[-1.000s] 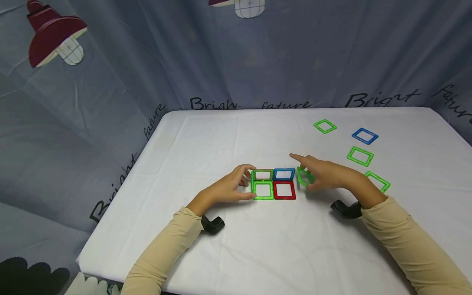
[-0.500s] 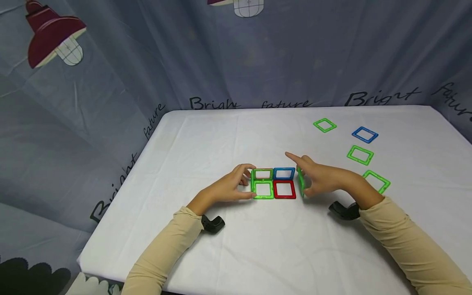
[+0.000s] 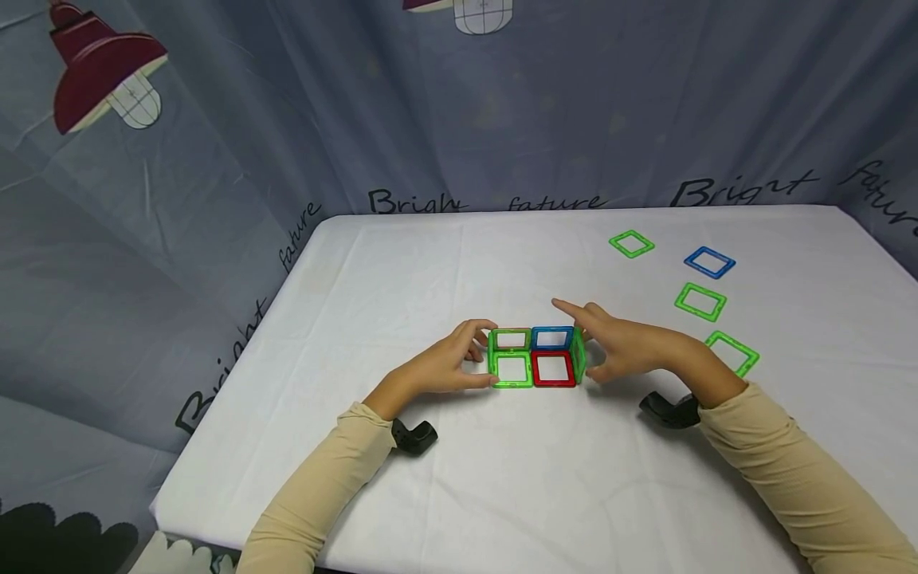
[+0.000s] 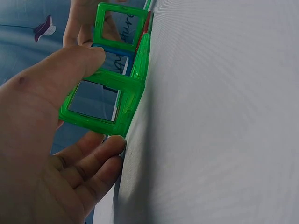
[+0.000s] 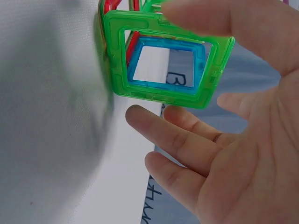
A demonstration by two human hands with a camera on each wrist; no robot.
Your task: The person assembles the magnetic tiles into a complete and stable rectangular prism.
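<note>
A small structure of magnetic tiles stands on the table. A green tile [image 3: 511, 372] and a red tile [image 3: 553, 370] lie flat in front. Behind them a second green tile [image 3: 511, 340] and a blue tile [image 3: 552, 339] stand upright. My left hand [image 3: 453, 360] holds the upright green tile [image 4: 67, 109] at the left end, thumb at one edge and fingertips at another. At the right end, my right hand [image 3: 631, 344] has its thumb and a finger at the edges of an upright green tile [image 5: 159, 98], which meets the red tile. The right index finger points outward.
Loose tiles lie on the white table [image 3: 445, 478] to the right: a far green tile [image 3: 632, 244], a blue tile [image 3: 710, 262], a green tile [image 3: 700, 302], and another green tile [image 3: 733, 353] partly behind the right forearm. A printed curtain [image 3: 430, 119] hangs behind.
My right hand has turned its green tile upright and moved it left against the structure's right end. The left hand stays at the left end.
</note>
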